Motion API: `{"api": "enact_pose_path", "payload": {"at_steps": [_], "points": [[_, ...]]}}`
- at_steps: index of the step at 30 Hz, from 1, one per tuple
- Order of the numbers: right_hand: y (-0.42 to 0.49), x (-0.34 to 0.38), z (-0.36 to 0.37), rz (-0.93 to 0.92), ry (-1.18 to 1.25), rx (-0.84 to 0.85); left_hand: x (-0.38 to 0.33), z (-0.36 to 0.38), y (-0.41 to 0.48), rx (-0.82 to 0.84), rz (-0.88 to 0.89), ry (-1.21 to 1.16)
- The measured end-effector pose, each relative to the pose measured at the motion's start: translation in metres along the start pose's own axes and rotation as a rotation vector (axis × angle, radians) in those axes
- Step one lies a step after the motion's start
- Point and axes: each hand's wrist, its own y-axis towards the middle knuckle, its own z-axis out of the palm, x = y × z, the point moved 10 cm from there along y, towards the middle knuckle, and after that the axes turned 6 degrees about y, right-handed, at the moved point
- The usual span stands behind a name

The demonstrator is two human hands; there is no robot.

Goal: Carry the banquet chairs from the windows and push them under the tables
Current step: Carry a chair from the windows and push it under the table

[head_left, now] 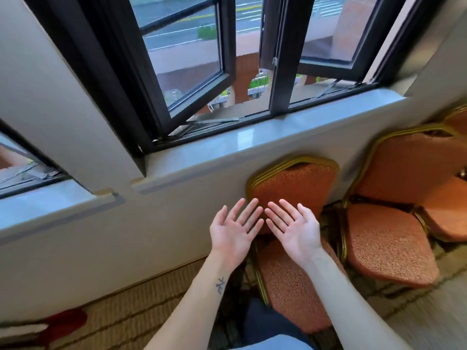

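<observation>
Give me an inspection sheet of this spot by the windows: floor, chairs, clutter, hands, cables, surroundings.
Surface: patterned carpet; no table in view.
Job's things: near chair with its back toward the wall; second chair to its right; part of a third chair at the right edge. All are orange with gold frames.
Clutter: red thing on the carpet, lower left, too blurred to identify.
Hands: left hand and right hand are palms up with fingers straight, holding nothing, in front of the near chair's back.
Cables: nothing seen.
Surroundings: window with sashes swung open, sill below it.
</observation>
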Motion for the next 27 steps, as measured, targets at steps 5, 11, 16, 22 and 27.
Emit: {"api": "enact_pose_path", "payload": {"at_steps": [5,11,16,22,27], "points": [[0.065,0.025,0.001,-0.042,0.059,-0.075,-0.008,0.029,0.074,0.017,-0.044,0.035],[0.14,0.055,-0.007,-0.064,0.085,-0.15,-0.006,0.052,0.148,0.019,-0.125,0.117],[0.173,0.07,-0.012,-0.078,0.103,-0.203,-0.005,0.059,0.176,0.008,-0.2,0.137],[0.208,0.075,-0.016,-0.104,0.161,-0.285,-0.009,0.061,0.204,0.002,-0.297,0.163],[0.226,0.072,-0.02,-0.141,0.173,-0.326,-0.008,0.066,0.221,0.033,-0.375,0.216]]}}
